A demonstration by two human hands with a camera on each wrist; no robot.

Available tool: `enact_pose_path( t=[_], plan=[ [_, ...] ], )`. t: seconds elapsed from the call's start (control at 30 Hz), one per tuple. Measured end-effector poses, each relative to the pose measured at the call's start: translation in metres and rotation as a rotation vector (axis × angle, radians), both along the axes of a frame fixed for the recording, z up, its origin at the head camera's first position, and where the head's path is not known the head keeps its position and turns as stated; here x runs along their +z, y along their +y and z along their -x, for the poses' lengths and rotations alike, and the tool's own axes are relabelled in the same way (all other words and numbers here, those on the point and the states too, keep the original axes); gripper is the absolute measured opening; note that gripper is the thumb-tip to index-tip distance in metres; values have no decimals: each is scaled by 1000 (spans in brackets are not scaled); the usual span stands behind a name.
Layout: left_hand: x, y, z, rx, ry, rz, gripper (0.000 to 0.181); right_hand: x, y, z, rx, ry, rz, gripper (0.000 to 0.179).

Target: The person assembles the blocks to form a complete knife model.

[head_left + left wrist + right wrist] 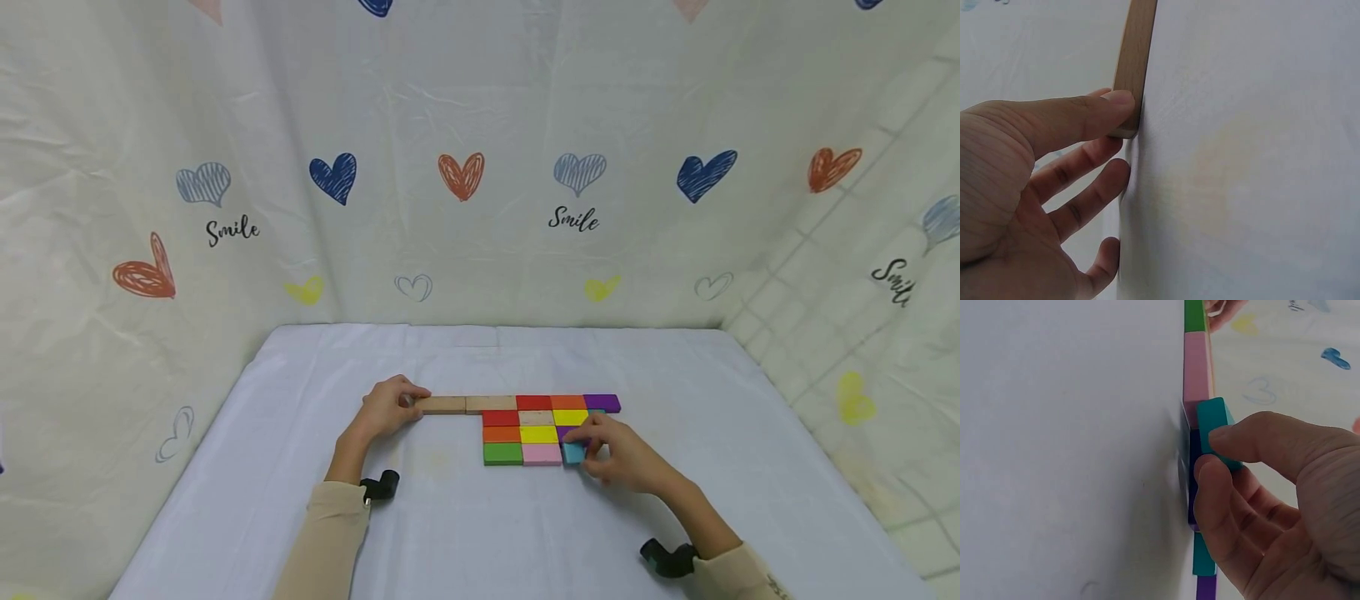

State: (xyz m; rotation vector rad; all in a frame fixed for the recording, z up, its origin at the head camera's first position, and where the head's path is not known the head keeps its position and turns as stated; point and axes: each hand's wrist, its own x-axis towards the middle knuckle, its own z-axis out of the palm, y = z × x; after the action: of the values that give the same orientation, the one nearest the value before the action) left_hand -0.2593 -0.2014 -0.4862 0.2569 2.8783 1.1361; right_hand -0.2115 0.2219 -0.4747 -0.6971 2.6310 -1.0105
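My right hand (626,454) pinches a teal block (573,453) between thumb and fingers. In the right wrist view this teal block (1212,415) overlaps the end of a pink block (1196,365), with a purple block (1193,487) just beyond it, partly behind the fingers. At the left end of the back row, my left hand (386,408) pinches the end of a plain wooden block (442,406). The left wrist view shows the thumb on that wooden block (1135,56), the other fingers spread loosely below.
The back row continues with another plain block (491,403), then red (533,402), orange (567,402) and purple (602,403) blocks. In front lie shorter rows, including yellow (538,434) and green (502,454) blocks. All rest on a white cloth (450,533) before a heart-printed curtain (510,92).
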Motion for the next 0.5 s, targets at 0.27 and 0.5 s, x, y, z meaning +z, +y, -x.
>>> enact_pose_path(
  t=[0.27, 0.5],
  plan=[
    [0, 1, 1, 4, -4, -4, 33, -1, -3, -1, -2, 47, -38, 35],
    [-1, 0, 1, 5, -7, -9, 33, -1, -5, -1, -13, 86, -53, 33]
  ],
)
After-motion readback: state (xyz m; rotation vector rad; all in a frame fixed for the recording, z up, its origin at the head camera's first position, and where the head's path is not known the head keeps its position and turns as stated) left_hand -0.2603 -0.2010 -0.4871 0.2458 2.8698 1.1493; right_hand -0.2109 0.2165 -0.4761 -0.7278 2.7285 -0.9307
